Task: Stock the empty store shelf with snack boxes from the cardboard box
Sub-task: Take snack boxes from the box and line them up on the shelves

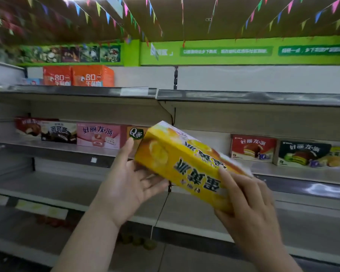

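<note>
A long yellow snack box (185, 161) hangs tilted and upside down in mid-air before the middle shelf (294, 171). My right hand (245, 201) grips its near lower end, thumb on the front face. My left hand (130, 179) holds the far end from the left, thumb up along the box's side and fingers under it. On the middle shelf stand a pink box (98, 136) and other snack boxes at left, a red box (252, 148) and a dark box (302, 154) at right. The cardboard box is out of view.
Two orange boxes (79, 76) stand on the top shelf at left. The gap on the middle shelf behind the yellow box holds nothing I can see. Lower shelves (185, 211) run below my hands. Coloured bunting hangs from the ceiling.
</note>
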Action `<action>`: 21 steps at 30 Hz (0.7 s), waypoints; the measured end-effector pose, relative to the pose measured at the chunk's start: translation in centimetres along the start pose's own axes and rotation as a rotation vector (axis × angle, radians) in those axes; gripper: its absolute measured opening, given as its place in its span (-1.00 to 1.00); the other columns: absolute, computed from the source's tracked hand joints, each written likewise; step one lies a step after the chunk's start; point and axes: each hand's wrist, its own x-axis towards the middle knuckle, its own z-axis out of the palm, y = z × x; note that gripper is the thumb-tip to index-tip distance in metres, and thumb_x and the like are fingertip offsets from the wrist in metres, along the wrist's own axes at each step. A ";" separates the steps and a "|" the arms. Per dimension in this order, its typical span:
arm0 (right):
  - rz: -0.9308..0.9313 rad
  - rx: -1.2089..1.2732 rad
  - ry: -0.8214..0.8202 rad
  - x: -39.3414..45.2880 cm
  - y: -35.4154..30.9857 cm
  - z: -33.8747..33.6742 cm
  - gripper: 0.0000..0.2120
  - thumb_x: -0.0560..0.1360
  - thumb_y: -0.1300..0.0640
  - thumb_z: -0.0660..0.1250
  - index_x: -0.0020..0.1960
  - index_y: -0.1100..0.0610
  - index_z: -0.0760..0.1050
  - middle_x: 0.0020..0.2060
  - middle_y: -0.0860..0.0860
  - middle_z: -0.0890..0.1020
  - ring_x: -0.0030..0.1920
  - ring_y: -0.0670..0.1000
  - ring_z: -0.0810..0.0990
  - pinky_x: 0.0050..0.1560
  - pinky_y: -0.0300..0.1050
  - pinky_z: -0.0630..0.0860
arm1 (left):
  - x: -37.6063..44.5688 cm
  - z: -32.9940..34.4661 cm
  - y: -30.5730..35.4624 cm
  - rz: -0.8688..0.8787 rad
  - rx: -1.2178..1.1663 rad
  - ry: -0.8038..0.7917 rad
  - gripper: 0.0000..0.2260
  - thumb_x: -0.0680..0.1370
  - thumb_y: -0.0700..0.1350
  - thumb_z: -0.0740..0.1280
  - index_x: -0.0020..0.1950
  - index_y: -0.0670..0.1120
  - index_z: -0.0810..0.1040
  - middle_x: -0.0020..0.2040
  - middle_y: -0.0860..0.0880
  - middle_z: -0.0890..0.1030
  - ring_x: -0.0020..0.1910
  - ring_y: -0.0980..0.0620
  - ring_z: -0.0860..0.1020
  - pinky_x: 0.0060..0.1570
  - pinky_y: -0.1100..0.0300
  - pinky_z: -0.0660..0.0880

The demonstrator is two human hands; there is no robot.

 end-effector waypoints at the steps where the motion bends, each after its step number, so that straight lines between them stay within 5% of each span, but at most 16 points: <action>1: -0.106 -0.062 0.060 -0.3 0.8 0.1 -0.32 0.42 0.10 0.40 0.48 0.04 0.23 0.19 0.05 0.46 0.14 0.13 0.46 0.11 0.04 0.42 | -0.4 -0.2 0.2 0.014 0.067 -0.021 -0.35 0.39 0.35 0.18 0.29 -0.07 0.52 0.14 -0.19 0.65 0.11 -0.19 0.64 0.03 -0.12 0.53; 4: -0.343 -0.141 0.194 -0.4 3.2 0.4 -0.46 0.53 0.12 0.35 0.46 0.04 0.28 0.24 0.06 0.47 0.18 0.12 0.49 0.13 0.03 0.40 | -1.2 -0.6 0.1 0.024 0.179 -0.014 -0.44 0.36 0.31 0.24 0.26 0.05 0.55 0.12 -0.12 0.67 0.05 -0.18 0.66 -0.09 -0.14 0.60; 7: -0.475 -0.129 0.259 0.2 5.2 1.2 -0.55 0.58 0.10 0.33 0.42 0.00 0.29 0.21 0.04 0.48 0.15 0.10 0.50 0.16 0.01 0.39 | -1.2 -0.9 -0.5 -0.012 0.232 0.006 -0.57 0.22 0.11 0.58 0.04 0.03 0.69 0.06 -0.13 0.69 -0.05 -0.17 0.69 -0.25 -0.10 0.63; 14: -0.354 -0.135 0.147 -1.0 5.4 2.6 -0.42 0.46 0.05 0.48 0.40 -0.09 0.31 0.27 0.03 0.44 0.29 0.09 0.43 0.35 0.12 0.22 | -0.6 -1.4 -2.7 0.074 0.098 0.062 -0.62 0.42 -0.06 0.39 0.23 -0.04 0.52 0.09 -0.16 0.67 0.04 -0.19 0.66 0.03 -0.24 0.57; 17: 0.135 0.163 0.102 -1.2 2.8 1.5 -0.31 0.40 -0.07 0.51 0.42 -0.08 0.27 0.40 0.05 0.33 0.41 0.10 0.31 0.39 0.15 0.23 | -0.6 -1.1 -2.6 0.156 -0.047 0.084 -0.64 0.42 -0.05 0.32 0.22 -0.02 0.52 0.08 -0.15 0.68 0.03 -0.17 0.66 0.10 -0.23 0.52; 19: 0.752 0.684 -0.018 -0.5 -0.3 0.5 -0.01 0.21 -0.34 0.51 0.50 -0.23 0.09 0.50 -0.04 0.23 0.48 0.00 0.23 0.45 0.10 0.22 | -0.6 -0.3 -3.3 0.230 -0.200 0.070 -0.60 0.39 -0.04 0.40 0.22 -0.01 0.53 0.11 -0.14 0.67 0.08 -0.17 0.65 0.12 -0.21 0.49; 21: 1.095 1.186 -0.192 0.8 -3.3 0.2 0.21 -0.05 -0.55 0.44 0.49 -0.34 -0.01 0.46 -0.11 0.33 0.42 -0.05 0.36 0.42 0.11 0.30 | -0.5 0.9 -4.8 0.300 -0.326 0.008 -0.37 0.22 0.00 0.60 0.26 -0.02 0.53 0.18 -0.13 0.65 0.16 -0.17 0.61 0.17 -0.19 0.45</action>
